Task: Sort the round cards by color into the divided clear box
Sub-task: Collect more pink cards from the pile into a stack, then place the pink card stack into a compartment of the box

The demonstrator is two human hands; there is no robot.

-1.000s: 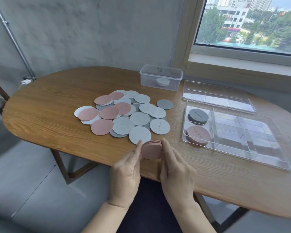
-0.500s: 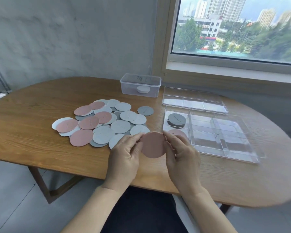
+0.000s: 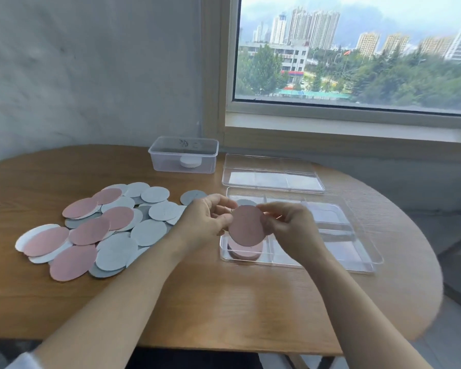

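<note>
Both hands hold a stack of pink round cards (image 3: 246, 225) upright by its edges, my left hand (image 3: 208, 218) on its left rim and my right hand (image 3: 290, 227) on its right rim. The stack hovers just above the near-left compartment of the divided clear box (image 3: 357, 262), where a pile of pink cards (image 3: 244, 250) lies. A dark grey pile (image 3: 245, 202) sits in the far-left compartment, mostly hidden by my fingers. A loose heap of pink, light grey and dark grey cards (image 3: 104, 227) covers the table to the left.
The box's clear lid (image 3: 272, 177) lies flat behind it. A small clear tub (image 3: 183, 154) with a white round piece inside stands at the back. The wooden table (image 3: 224, 302) ends in a rounded edge on the right, below a window.
The pink stack has been lifted from the table's near edge and carried right and forward to above the box's near-left compartment. The camera view has shifted left and up.
</note>
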